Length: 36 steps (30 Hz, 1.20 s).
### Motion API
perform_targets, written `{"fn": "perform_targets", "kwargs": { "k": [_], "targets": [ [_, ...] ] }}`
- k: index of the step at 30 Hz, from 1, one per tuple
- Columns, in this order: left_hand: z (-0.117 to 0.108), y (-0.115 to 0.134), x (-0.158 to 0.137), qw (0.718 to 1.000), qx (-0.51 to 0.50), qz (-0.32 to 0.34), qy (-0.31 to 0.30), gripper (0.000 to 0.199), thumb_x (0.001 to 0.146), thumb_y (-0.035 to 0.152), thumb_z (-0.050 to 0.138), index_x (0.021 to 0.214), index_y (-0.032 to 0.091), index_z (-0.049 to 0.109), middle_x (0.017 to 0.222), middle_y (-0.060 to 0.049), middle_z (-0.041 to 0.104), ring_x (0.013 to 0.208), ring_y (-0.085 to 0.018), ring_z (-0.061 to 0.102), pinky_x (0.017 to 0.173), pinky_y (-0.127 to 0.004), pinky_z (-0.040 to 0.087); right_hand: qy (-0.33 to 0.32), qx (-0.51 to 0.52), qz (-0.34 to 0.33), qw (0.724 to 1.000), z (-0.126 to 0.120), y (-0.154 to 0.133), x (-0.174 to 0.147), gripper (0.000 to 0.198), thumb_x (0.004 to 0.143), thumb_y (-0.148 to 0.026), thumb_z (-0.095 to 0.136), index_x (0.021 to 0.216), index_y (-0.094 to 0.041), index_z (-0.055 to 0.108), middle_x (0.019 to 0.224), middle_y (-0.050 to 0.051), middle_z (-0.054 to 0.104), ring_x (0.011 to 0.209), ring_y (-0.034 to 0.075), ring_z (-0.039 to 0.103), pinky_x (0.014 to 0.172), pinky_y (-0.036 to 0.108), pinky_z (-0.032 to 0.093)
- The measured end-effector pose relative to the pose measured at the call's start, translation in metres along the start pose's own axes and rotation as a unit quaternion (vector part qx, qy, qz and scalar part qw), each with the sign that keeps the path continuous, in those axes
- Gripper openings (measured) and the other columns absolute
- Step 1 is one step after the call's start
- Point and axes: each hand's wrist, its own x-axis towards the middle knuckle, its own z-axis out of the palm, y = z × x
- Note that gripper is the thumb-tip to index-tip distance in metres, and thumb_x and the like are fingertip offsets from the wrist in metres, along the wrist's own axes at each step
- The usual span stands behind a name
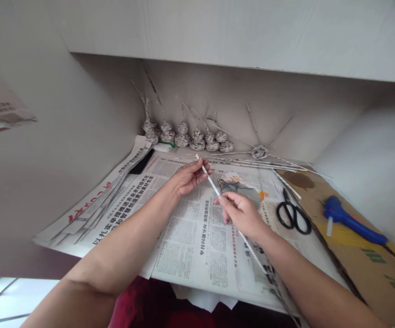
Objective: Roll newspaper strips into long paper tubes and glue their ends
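Observation:
A thin rolled newspaper tube (211,181) runs slantwise between my hands, its upper end poking out past my left fingers. My left hand (192,176) pinches it near that end with thumb and fingers. Lower down, my right hand (238,210) is closed around the same tube, and its tail trails down along my right forearm. Both hands are above the newspaper sheets (184,237) spread over the table. Just behind my left hand lie several loose paper tubes (252,163).
Several woven gourd shapes (197,141) line the back wall, beside a spoked woven piece (259,152). Black scissors (293,214) lie on the right, near a blue glue gun (351,221) on cardboard (365,269). Paper strips (115,196) and a dark flat object (142,163) lie left.

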Motion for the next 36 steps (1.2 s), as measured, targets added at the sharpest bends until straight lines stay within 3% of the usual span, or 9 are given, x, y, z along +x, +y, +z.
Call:
{"fn": "perform_targets", "kwargs": {
  "k": [5, 7, 10, 13, 16, 20, 24, 30, 36],
  "targets": [
    [0.0031, 0.0002, -0.0016, 1.000, -0.011, -0.009, -0.007, 0.021, 0.088, 0.022, 0.051, 0.087, 0.007, 0.065, 0.074, -0.007, 0.065, 0.072, -0.016, 0.069, 0.054, -0.017, 0.057, -0.140, 0.232, 0.115, 0.956, -0.0003, -0.0012, -0.0005, 0.035, 0.084, -0.053, 0.050, 0.084, -0.019, 0.055, 0.048, -0.006, 0.043, 0.041, 0.011, 0.050, 0.036, 0.019, 0.027],
    [0.0035, 0.0001, -0.0013, 1.000, -0.011, -0.003, -0.007, 0.021, 0.089, 0.022, 0.051, 0.088, 0.006, 0.065, 0.075, -0.008, 0.066, 0.073, -0.016, 0.069, 0.057, -0.018, 0.057, -0.127, 0.217, 0.116, 0.961, -0.0005, -0.0002, 0.0004, 0.035, 0.084, -0.054, 0.050, 0.084, -0.019, 0.054, 0.049, -0.006, 0.044, 0.042, 0.011, 0.051, 0.036, 0.019, 0.028],
    [0.0032, -0.0002, -0.0004, 1.000, -0.012, 0.012, -0.001, 0.024, 0.090, 0.023, 0.049, 0.089, 0.006, 0.065, 0.077, -0.009, 0.066, 0.075, -0.016, 0.069, 0.063, -0.019, 0.058, -0.038, 0.080, 0.045, 0.995, -0.0008, 0.0014, 0.0018, 0.034, 0.082, -0.053, 0.055, 0.082, -0.019, 0.056, 0.049, -0.005, 0.048, 0.043, 0.009, 0.049, 0.040, 0.020, 0.033],
    [0.0027, -0.0004, 0.0002, 1.000, -0.016, 0.014, 0.001, 0.026, 0.091, 0.023, 0.046, 0.090, 0.006, 0.066, 0.078, -0.010, 0.066, 0.076, -0.016, 0.069, 0.066, -0.019, 0.058, -0.001, 0.001, -0.005, 1.000, -0.0010, 0.0020, 0.0022, 0.031, 0.084, -0.050, 0.054, 0.082, -0.019, 0.057, 0.048, -0.005, 0.050, 0.043, 0.008, 0.047, 0.044, 0.020, 0.036],
    [0.0024, -0.0002, 0.0000, 1.000, -0.025, 0.012, -0.005, 0.026, 0.091, 0.024, 0.047, 0.089, 0.006, 0.066, 0.077, -0.009, 0.066, 0.075, -0.015, 0.069, 0.065, -0.018, 0.057, -0.041, 0.075, 0.039, 0.996, -0.0009, 0.0016, 0.0019, 0.033, 0.086, -0.051, 0.049, 0.084, -0.019, 0.058, 0.047, -0.005, 0.049, 0.042, 0.009, 0.049, 0.039, 0.020, 0.030],
    [0.0015, 0.0003, -0.0010, 1.000, -0.019, -0.003, -0.019, 0.024, 0.088, 0.028, 0.053, 0.091, 0.008, 0.066, 0.079, -0.008, 0.066, 0.074, -0.016, 0.069, 0.057, -0.018, 0.057, -0.095, 0.219, 0.105, 0.965, 0.0008, 0.0009, 0.0007, 0.032, 0.085, -0.050, 0.051, 0.082, -0.019, 0.056, 0.046, -0.006, 0.045, 0.040, 0.010, 0.049, 0.036, 0.019, 0.025],
    [0.0011, 0.0001, -0.0014, 1.000, -0.012, -0.009, -0.015, 0.022, 0.084, 0.031, 0.059, 0.089, 0.011, 0.067, 0.073, -0.005, 0.064, 0.068, -0.014, 0.067, 0.046, -0.015, 0.052, -0.097, 0.209, 0.095, 0.969, 0.0031, 0.0006, -0.0006, 0.030, 0.085, -0.048, 0.053, 0.082, -0.018, 0.057, 0.046, -0.005, 0.047, 0.040, 0.009, 0.050, 0.036, 0.018, 0.026],
    [0.0018, -0.0014, -0.0006, 1.000, 0.007, 0.003, 0.010, 0.025, 0.076, 0.034, 0.067, 0.085, 0.010, 0.069, 0.058, 0.001, 0.054, 0.046, -0.004, 0.051, 0.035, -0.010, 0.039, -0.107, 0.188, 0.086, 0.973, 0.0027, 0.0008, -0.0012, 0.030, 0.086, -0.047, 0.052, 0.081, -0.018, 0.057, 0.047, -0.004, 0.048, 0.041, 0.010, 0.051, 0.036, 0.018, 0.025],
    [0.0040, -0.0003, -0.0017, 1.000, -0.003, 0.009, 0.009, 0.020, 0.080, 0.028, 0.064, 0.085, 0.009, 0.068, 0.070, -0.003, 0.061, 0.057, -0.007, 0.060, 0.038, -0.010, 0.042, -0.126, 0.212, 0.090, 0.965, 0.0023, 0.0001, -0.0018, 0.029, 0.087, -0.046, 0.051, 0.082, -0.018, 0.057, 0.047, -0.004, 0.048, 0.041, 0.011, 0.051, 0.037, 0.020, 0.027]
  ]
}}
